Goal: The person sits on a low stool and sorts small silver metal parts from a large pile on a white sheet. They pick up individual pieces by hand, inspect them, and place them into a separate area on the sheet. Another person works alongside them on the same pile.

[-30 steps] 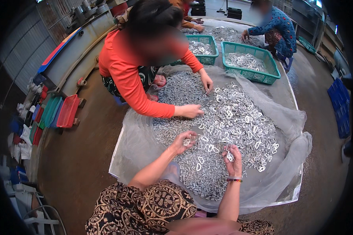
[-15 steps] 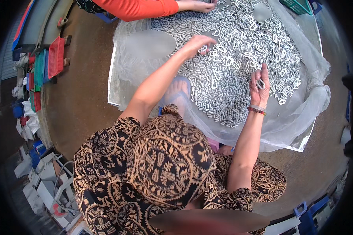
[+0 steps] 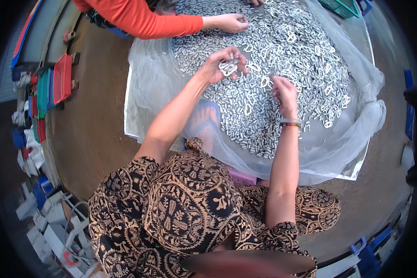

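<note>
Silver oblong metal links lie cupped in my left hand (image 3: 220,66), palm turned up and fingers curled around them. One metal link (image 3: 227,69) shows clearly there. My right hand (image 3: 285,94) is closed in a pinch over the pile, its fingertips at the edge of another oblong metal link (image 3: 265,81). Below both hands spreads a wide heap of small silver barrel-shaped metal pieces (image 3: 259,123), with many more links scattered among them, mostly toward the right. The inside of my right hand is hidden.
A pale mesh net (image 3: 361,123) lies under the heap on a sheet. At the top, a co-worker's red-orange sleeve (image 3: 148,23) and hand (image 3: 231,23) reach over the pile. A green basket (image 3: 340,6) stands at the far right; red crates (image 3: 62,78) stand left.
My right hand has moved left and a little nearer, to a link in the pile. My left hand has drawn back and turned up. The co-worker's arm has come lower over the heap.
</note>
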`<state>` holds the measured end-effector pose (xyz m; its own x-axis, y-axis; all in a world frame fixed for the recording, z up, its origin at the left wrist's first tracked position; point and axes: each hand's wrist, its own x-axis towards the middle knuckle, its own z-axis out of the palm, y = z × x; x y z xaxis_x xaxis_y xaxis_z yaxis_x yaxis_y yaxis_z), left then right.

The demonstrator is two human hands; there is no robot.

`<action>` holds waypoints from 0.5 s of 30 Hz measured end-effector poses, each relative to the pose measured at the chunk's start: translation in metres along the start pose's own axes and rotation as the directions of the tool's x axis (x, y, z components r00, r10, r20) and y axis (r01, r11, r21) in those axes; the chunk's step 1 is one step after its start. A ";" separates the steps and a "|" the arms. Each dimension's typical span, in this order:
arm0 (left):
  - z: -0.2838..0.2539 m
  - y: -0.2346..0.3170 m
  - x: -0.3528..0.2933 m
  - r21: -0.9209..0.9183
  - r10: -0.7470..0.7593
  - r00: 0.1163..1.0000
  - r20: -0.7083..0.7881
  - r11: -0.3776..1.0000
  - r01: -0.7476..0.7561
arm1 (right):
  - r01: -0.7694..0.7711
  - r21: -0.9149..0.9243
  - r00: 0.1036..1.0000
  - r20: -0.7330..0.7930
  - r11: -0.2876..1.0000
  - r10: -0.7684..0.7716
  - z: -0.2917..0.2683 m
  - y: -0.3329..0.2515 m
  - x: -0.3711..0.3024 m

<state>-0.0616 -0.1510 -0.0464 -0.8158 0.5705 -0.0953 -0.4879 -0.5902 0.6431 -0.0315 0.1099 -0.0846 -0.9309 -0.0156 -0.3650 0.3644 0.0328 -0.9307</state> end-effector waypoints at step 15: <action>0.043 -0.076 -0.040 0.877 -0.212 0.963 0.167 -0.415 -0.244 | -0.070 0.513 0.995 0.092 0.856 0.026 0.011 0.025 -0.019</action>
<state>0.0217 -0.1044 -0.0583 -0.6301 0.7700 -0.1009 0.6736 0.6066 0.4223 -0.0042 0.0996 -0.1008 -0.9148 -0.1070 -0.3895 0.3902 -0.4833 -0.7837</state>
